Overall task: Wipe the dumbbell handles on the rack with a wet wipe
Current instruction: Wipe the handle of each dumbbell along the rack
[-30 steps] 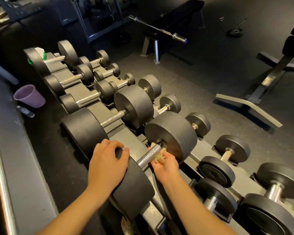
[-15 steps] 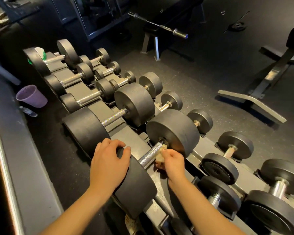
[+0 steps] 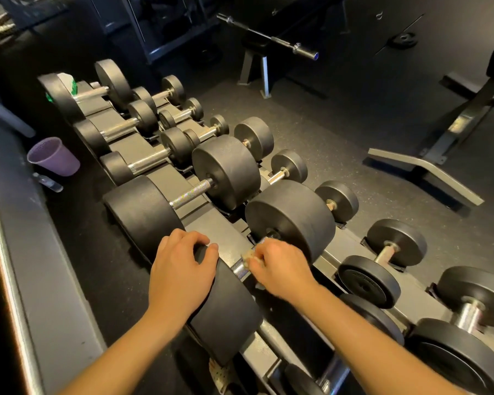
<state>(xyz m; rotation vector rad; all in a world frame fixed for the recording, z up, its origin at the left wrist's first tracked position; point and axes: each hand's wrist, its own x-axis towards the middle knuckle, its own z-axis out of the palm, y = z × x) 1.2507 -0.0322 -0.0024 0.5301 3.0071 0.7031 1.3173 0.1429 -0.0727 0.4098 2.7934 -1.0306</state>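
A large black dumbbell lies on the grey rack (image 3: 226, 235) right in front of me, its near head (image 3: 228, 315) under my left hand (image 3: 180, 272), whose curled fingers grip the head's top edge. My right hand (image 3: 280, 269) is over the knurled metal handle (image 3: 240, 269), pinching a crumpled off-white wet wipe (image 3: 247, 256) against it. The hand covers most of the handle. The far head (image 3: 291, 220) sits just beyond my knuckles. The neighbouring big dumbbell's handle (image 3: 193, 193) shows bare to the upper left.
Several more dumbbells fill the rack's upper tier to the far left and the lower tier at right (image 3: 382, 252). A purple cup (image 3: 53, 158) stands on the floor left of the rack. A barbell (image 3: 271, 38) and benches (image 3: 428, 169) occupy the floor beyond.
My right hand slid along the handle from the far head toward the near head, carrying the wipe from under the handle to over it. My left hand stayed on the near head.
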